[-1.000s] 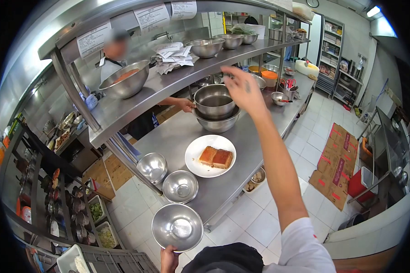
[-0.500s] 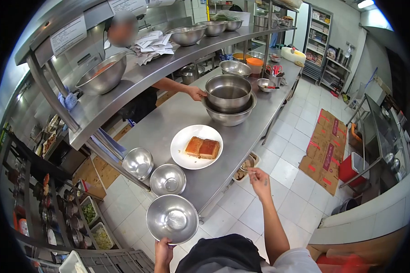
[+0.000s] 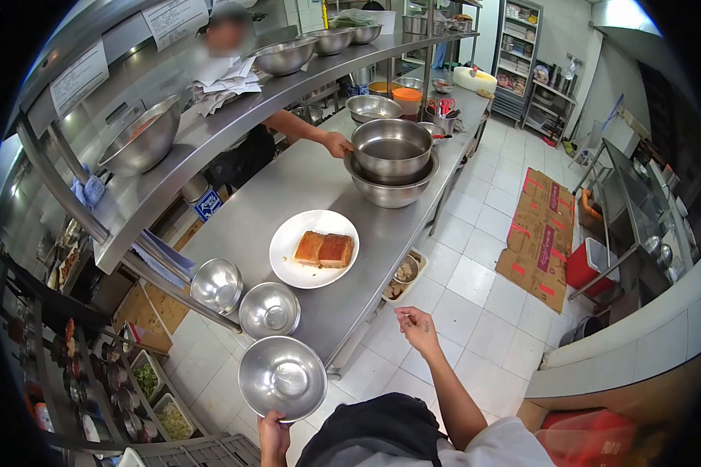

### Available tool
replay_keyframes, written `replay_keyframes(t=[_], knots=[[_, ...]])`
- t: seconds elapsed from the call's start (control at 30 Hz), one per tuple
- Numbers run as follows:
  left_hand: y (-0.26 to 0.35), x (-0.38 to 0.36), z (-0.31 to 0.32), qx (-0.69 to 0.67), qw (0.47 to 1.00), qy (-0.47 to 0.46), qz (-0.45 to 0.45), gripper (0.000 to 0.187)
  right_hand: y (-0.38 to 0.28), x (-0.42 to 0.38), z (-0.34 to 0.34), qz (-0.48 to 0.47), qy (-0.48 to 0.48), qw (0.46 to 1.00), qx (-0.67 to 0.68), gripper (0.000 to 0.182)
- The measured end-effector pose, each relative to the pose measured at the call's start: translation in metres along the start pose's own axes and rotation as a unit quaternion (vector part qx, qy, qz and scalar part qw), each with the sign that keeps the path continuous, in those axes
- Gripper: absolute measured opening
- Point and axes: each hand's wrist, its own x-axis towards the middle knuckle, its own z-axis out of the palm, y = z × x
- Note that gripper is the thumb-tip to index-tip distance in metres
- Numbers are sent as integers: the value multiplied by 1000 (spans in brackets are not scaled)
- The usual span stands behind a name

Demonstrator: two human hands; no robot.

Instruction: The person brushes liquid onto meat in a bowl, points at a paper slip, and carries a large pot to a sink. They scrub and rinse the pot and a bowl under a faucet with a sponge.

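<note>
My left hand (image 3: 273, 436) is closed on the rim of a steel mixing bowl (image 3: 282, 379), held past the near end of the steel table (image 3: 304, 315). The inside of this bowl looks bare. My right hand (image 3: 419, 331) hangs over the floor beside the table, fingers curled together; whether they hold anything is hidden. Two smaller steel bowls (image 3: 269, 310) (image 3: 216, 286) stand at the table corner. Behind them a white plate (image 3: 283, 266) carries two browned, bread-like blocks (image 3: 324, 250). A co-worker's hand (image 3: 337, 144) touches a steel pot (image 3: 392, 148) nested in a wide steel bowl (image 3: 393, 192).
An overhead steel shelf (image 3: 210, 132) crosses above the table, bearing bowls and a heap of paper slips (image 3: 224, 84). Low beside the table sits a food container (image 3: 405, 276). Flattened cardboard (image 3: 536, 237) covers part of the tiled floor. Ingredient trays (image 3: 146, 379) are at left.
The pot and wide bowl have slid toward the table's right edge, the co-worker's hand with them. My right hand has shifted slightly left and down. My view has turned a little.
</note>
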Motion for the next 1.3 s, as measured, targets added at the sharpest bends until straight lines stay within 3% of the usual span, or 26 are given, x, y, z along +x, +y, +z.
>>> replay_keyframes(t=[0.8, 1.3], knots=[[4, -2, 7, -4, 1000, -1, 14, 43, 10, -12, 9, 13, -31, 999, 18, 18], [0, -3, 3, 18, 999, 28, 40, 46, -18, -10, 19, 1, -69, 998, 10, 19]])
